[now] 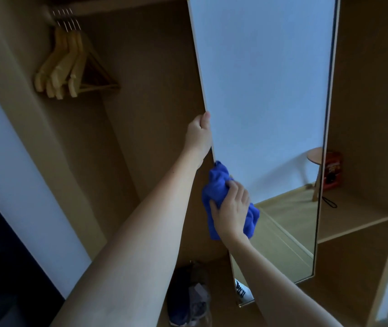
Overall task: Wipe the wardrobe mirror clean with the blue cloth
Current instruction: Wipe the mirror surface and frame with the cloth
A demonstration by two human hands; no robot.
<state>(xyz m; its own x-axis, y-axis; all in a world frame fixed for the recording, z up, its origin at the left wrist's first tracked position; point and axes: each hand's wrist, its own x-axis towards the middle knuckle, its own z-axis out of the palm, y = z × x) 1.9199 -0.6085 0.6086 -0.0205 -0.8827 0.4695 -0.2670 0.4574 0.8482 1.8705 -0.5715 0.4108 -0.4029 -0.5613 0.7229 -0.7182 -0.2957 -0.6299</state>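
Observation:
A tall mirror (266,90) on the wardrobe door fills the upper middle of the view, reflecting a pale wall, a wood floor and a round stool. My left hand (198,138) grips the mirror door's left edge, thumb on the front. Just below it, my right hand (231,210) holds the bunched blue cloth (216,185) against the mirror's lower left edge. The cloth bulges above and to both sides of my fingers.
Several wooden hangers (68,64) hang from a rail at the upper left inside the open wardrobe. Shoes (188,296) lie on the wardrobe floor. On the right a shelf (358,215) bears a red box (333,171) and a black cord.

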